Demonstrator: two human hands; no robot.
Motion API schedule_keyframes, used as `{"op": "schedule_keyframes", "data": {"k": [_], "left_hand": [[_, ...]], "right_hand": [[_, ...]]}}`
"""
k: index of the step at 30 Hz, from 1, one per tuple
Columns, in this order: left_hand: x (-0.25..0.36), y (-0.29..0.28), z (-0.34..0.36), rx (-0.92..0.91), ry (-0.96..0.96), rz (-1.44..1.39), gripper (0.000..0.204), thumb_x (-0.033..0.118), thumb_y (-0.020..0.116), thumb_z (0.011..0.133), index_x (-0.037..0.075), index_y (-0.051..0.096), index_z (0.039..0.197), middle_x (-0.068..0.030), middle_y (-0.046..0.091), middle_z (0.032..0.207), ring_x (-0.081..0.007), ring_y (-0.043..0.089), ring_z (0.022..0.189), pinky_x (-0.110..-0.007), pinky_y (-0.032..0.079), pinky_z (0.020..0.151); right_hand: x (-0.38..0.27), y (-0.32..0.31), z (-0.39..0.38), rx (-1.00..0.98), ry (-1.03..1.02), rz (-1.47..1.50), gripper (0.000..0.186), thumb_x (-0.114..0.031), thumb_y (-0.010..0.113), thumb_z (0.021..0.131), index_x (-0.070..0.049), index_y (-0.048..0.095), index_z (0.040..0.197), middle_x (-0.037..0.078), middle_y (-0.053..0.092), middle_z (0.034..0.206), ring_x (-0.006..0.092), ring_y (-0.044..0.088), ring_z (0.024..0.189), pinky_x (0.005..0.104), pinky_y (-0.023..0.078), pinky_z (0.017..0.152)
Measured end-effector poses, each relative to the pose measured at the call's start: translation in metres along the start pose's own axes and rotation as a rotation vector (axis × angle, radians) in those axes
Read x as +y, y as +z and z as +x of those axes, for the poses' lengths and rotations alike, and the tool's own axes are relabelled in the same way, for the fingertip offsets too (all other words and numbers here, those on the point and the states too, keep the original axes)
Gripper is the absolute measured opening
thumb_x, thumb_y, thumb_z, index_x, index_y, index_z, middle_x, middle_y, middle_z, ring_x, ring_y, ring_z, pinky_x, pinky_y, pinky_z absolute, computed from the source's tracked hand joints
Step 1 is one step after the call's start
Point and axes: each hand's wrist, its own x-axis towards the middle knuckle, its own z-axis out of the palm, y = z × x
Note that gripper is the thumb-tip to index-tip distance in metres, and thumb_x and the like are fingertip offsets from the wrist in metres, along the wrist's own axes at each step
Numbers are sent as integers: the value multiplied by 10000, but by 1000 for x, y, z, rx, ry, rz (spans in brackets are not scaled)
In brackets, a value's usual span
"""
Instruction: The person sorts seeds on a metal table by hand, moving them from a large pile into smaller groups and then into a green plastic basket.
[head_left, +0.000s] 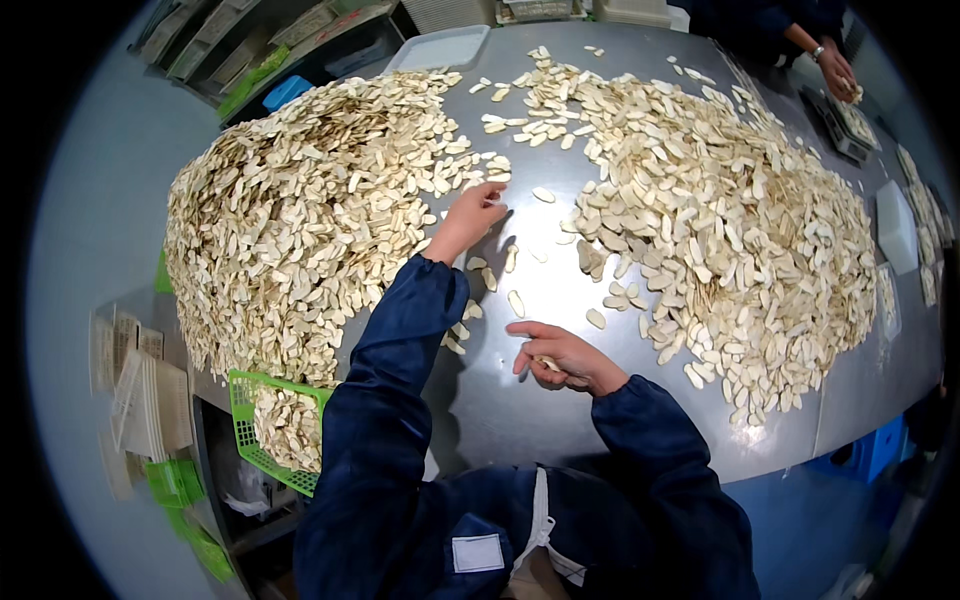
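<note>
On the steel table (540,440) lie two heaps of thin, pale, elongated dried slices: a left heap (290,200) and a right heap (720,190). My left hand (470,222) reaches to the left heap's inner edge, thumb and fingers drawn together. What they pinch, if anything, is too small to make out. Nearer to me, my right hand (568,360) is over the bare metal between the heaps. Its index finger points left while the other fingers curl round a pale slice (546,363). A few loose slices, one of them a single slice (516,303), lie between the hands.
A green basket (243,425) holding slices stands at the table's left edge, beside my left arm. At the back is a white tray (440,48). Far right, another person's hand (838,72) is above a scale (835,125). A white block-shaped container (896,228) stands right of the heap.
</note>
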Motion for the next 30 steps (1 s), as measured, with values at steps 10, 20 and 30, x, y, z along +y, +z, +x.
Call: {"op": "schedule_keyframes", "data": {"k": [10,20,30], "left_hand": [[73,123,-1,-478,-8,-74,670,226,614,820,-17,307,1363,-100,644,794,-154,623,644,-282,489,564],[96,51,18,-354,31,-430,454,210,520,927,83,404,1348,-83,540,1205,-160,560,1063,-276,443,900],[46,19,-50,-254,-123,561,437,251,596,819,-23,521,1150,-233,634,870,-346,624,835,-395,479,733]], "right_hand": [[7,-5,15,-72,220,-145,362,-85,500,848,51,412,1172,143,585,691,81,382,363,213,220,316],[-6,-16,-3,122,-87,104,596,-59,492,815,38,268,1359,178,624,810,104,463,452,198,256,323],[17,-7,8,7,5,74,497,-73,494,857,25,322,1313,216,630,902,126,544,521,204,275,323]]}}
